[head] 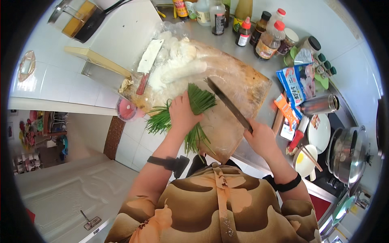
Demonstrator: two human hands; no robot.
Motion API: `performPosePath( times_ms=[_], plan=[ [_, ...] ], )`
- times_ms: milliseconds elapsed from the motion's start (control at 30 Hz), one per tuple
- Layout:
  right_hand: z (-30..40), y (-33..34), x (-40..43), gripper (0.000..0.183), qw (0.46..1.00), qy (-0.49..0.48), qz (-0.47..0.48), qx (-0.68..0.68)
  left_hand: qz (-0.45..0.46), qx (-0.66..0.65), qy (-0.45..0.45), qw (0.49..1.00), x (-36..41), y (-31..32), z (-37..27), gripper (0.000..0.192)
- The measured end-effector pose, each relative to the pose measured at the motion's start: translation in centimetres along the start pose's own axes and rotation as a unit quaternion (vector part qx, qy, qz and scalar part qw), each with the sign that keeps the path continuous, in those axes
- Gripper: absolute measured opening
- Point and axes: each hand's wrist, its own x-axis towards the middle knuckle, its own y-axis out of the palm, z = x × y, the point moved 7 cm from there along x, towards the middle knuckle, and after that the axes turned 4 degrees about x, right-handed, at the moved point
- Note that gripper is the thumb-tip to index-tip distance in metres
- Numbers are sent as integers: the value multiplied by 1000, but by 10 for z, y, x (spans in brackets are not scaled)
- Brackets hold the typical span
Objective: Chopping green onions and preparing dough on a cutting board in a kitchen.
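Note:
My left hand [183, 114] is closed around a bunch of green chives [200, 98] on a wooden cutting board [232, 133]. The cut ends face right; long leaves hang past the board's near left edge. In my right hand [260, 136] is the handle of a long dark knife [228, 104], its blade slanting up and left, just right of the bunch and apart from it. Behind the chives lie pale floury dough pieces [184, 71] on the board. A cleaver [149, 59] with a red handle and a white-coated blade lies left of the dough, beside clear plastic wrap.
Bottles [269, 42] and jars line the back wall. At right are a blue food packet [291, 85], an orange grater [285, 107], a phone [287, 130], a white plate [319, 133], a bowl with egg [304, 161] and chopsticks, and a steel pot [349, 155]. A pink container [126, 109] stands left.

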Motion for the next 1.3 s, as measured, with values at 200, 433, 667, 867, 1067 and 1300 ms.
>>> performPosePath(
  times_ms=[200,433,667,867,1067,1300],
  plan=[
    [-4,-11,4,34,998,25,12,53,0,-9,-8,1000,2,-3,2,99],
    [-7,-7,9,37,998,36,-29,46,37,-34,-9,999,2,3,7,96],
    [2,-10,9,58,995,-21,-97,-12,-1,-23,11,1000,2,0,6,85],
    [-33,20,12,59,984,-29,-144,-101,8,-14,15,1000,5,10,0,85],
    [-41,35,11,56,970,-35,-209,-118,2,-29,44,999,6,13,7,83],
    [-40,31,12,60,975,36,-191,-104,-5,-23,67,998,8,12,6,80]
  ],
)
